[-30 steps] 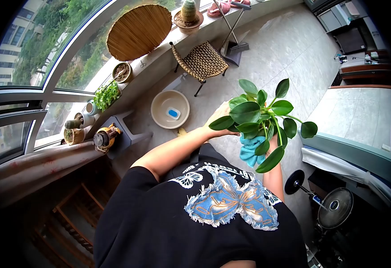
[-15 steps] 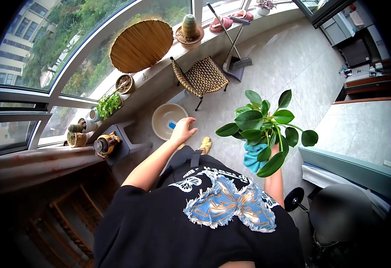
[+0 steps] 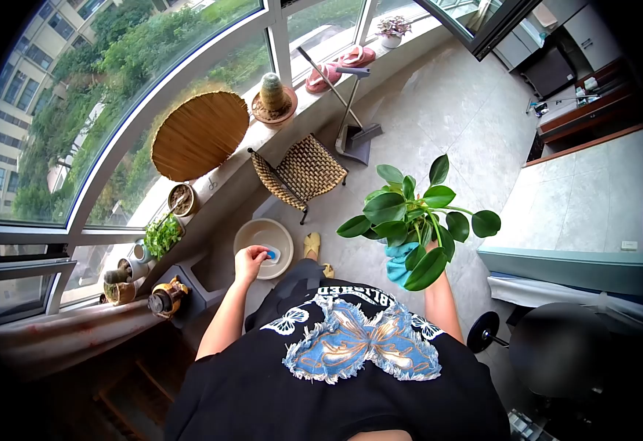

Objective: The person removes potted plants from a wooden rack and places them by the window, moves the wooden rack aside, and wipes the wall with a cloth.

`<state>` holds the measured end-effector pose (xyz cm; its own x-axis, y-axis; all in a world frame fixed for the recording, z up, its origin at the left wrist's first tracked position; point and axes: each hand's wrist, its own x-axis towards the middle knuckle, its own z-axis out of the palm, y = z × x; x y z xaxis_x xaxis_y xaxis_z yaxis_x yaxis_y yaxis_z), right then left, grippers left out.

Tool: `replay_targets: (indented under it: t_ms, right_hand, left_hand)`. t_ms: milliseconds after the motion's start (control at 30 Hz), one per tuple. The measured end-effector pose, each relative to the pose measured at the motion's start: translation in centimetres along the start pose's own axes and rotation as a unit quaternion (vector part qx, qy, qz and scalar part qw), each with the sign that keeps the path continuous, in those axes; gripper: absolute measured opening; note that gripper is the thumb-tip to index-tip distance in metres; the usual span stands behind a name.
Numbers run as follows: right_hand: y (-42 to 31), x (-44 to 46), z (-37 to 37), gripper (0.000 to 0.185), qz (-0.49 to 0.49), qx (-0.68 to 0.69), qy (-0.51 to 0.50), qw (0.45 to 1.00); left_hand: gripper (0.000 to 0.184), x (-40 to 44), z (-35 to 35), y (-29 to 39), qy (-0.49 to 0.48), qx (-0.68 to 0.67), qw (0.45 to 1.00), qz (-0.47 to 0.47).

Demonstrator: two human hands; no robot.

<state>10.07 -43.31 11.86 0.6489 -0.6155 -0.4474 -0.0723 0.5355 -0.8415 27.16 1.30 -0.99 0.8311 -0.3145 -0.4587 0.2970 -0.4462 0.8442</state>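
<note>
So, using the beige basin (image 3: 262, 229) on the floor as the landmark: the left hand (image 3: 248, 264) is seen at its near left side, overlapping the rim from this angle. The fingers there are bent and bunched together, and a small blue item (image 3: 271, 254) is seen right at the tips, in line with the basin's inside. Whether it's actually gripped or just lined up with the fingers can't be told. To the right of the basin, well apart from it, a leafy green plant (image 3: 418, 213) is held up off the floor at the right hand (image 3: 433, 245), with a teal cloth (image 3: 397, 266) bunched under the leaves. That hand is mostly covered by foliage, so how far its fingers are closed can't be told, and the plant's base is hidden too. Just right of the basin, a yellow slipper (image 3: 312, 245) is seen on the tiles. Just beyond the basin a woven chair (image 3: 310, 171) is parked, with a dustpan (image 3: 352, 151) farther past it. Left of the basin, a grey stool (image 3: 198, 295) is topped by a dark and orange pot (image 3: 168, 297). Beyond the basin to the upper left, a round straw mat (image 3: 200, 136) and a potted cactus (image 3: 271, 95) are lined up along the windowsill (image 3: 222, 175).
</note>
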Motion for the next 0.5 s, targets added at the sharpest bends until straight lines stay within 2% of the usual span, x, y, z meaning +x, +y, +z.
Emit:
replay_targets:
  t_ms: [133, 500]
  right_hand:
    - [-0.7, 1.5, 0.4, 0.025, -0.005, 0.011, 0.017, 1.0]
    - [-5.6, 6.3, -3.2, 0.025, -0.018, 0.034, 0.093, 0.995]
  left_hand:
    - [0.013, 5.0, 0.1, 1.3, -0.019, 0.0, 0.999, 0.027]
    - [0.013, 15.1, 5.7, 12.4, -0.067, 0.06, 0.991, 0.101]
